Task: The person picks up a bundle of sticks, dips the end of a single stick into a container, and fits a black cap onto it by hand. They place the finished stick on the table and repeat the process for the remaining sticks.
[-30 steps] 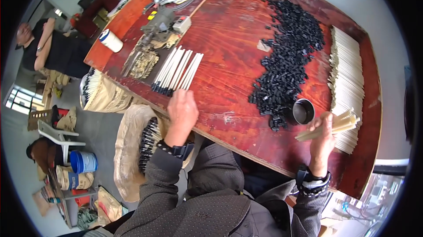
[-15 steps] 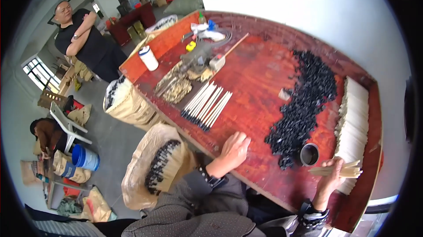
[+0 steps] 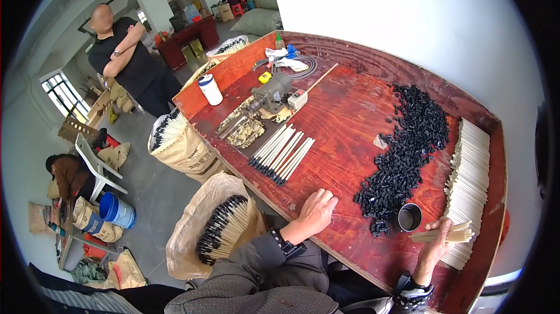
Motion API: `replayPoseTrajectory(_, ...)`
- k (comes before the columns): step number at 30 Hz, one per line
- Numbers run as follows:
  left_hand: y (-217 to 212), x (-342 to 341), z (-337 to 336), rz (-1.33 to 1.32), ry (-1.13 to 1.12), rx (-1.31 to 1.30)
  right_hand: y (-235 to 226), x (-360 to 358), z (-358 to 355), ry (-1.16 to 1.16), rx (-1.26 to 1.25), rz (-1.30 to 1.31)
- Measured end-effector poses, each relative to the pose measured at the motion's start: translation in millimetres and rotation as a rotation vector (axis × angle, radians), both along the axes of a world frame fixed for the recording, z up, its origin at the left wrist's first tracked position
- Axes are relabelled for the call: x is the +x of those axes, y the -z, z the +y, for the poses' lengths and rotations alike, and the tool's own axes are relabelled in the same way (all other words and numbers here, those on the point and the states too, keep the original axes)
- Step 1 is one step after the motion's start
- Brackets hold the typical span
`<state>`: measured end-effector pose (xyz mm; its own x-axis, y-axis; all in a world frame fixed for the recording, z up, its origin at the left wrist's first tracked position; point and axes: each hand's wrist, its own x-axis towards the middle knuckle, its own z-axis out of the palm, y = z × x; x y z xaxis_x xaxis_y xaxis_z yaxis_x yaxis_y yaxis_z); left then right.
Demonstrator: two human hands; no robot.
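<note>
Landmark: red-brown wooden table [image 3: 350, 115].

- Left hand [image 3: 317, 212]: rests palm-down on the table near its front edge, fingers loosely curled, holding nothing.
- Right hand [image 3: 436, 244]: at the table's front right, fingers closed around a small bundle of pale sticks [image 3: 443, 234] lying crosswise over the hand.
- Small dark metal cup [image 3: 409, 217]: stands on the table just left of the right hand, mouth up.
- Pile of small black caps [image 3: 408, 150]: a long heap running from the cup toward the table's far side.
- Stack of pale sticks [image 3: 471, 177]: laid along the table's right edge, just beside the held bundle.
- Row of black-tipped sticks [image 3: 283, 153]: lies flat at the table's middle left, well apart from the left hand.
- Small grey motor machine [image 3: 271, 93]: on the far left part of the table, with coiled cable [image 3: 303, 66] behind it.
- White roll [image 3: 210, 89]: upright on the table's left rim.
- Open sack of black-tipped sticks [image 3: 224, 229]: on the floor against the table's front edge, left of the left hand.
- Second sack [image 3: 175, 136]: on the floor by the table's left edge.
- Standing person in black [image 3: 128, 57], arms folded, beyond the table's left side.
</note>
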<state>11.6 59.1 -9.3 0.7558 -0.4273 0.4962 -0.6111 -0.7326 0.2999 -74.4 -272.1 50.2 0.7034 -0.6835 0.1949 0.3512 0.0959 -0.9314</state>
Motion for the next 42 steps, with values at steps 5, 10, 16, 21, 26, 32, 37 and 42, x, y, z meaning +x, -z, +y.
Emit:
replayPoseTrajectory(5, 2, 0, -1, 0.036, -0.02, 0.033, 9, 0, -5, -0.009, -0.025, -0.013)
replayPoseTrajectory(10, 1, -1, 0, 0.015, -0.01, 0.007, 5, 2, -1, 0.026, -0.021, 0.014)
replayPoseTrajectory(16, -1, -2, 1, 0.002, -0.006, -0.01, 2, 3, 3, 0.026, -0.021, 0.032)
replayPoseTrajectory(21, -1, 1, 0, 0.0, -0.009, -0.003, 5, 3, 1, 0.042, -0.068, 0.042)
replayPoseTrajectory(26, -2, -4, -1, 0.019, -0.002, -0.011, 7, 1, -1, 0.03, -0.048, 0.013)
replayPoseTrajectory(32, -3, 0, 0, -0.002, 0.0, -0.02, 5, 3, 1, 0.036, -0.066, 0.033)
replayPoseTrajectory(37, -3, -3, 0, -0.002, -0.008, -0.012, 6, 2, 1, 0.028, -0.05, 0.029)
replayPoseTrajectory(42, -3, -1, -1, 0.005, -0.003, -0.017, 7, 1, -1, 0.034, -0.07, 0.032)
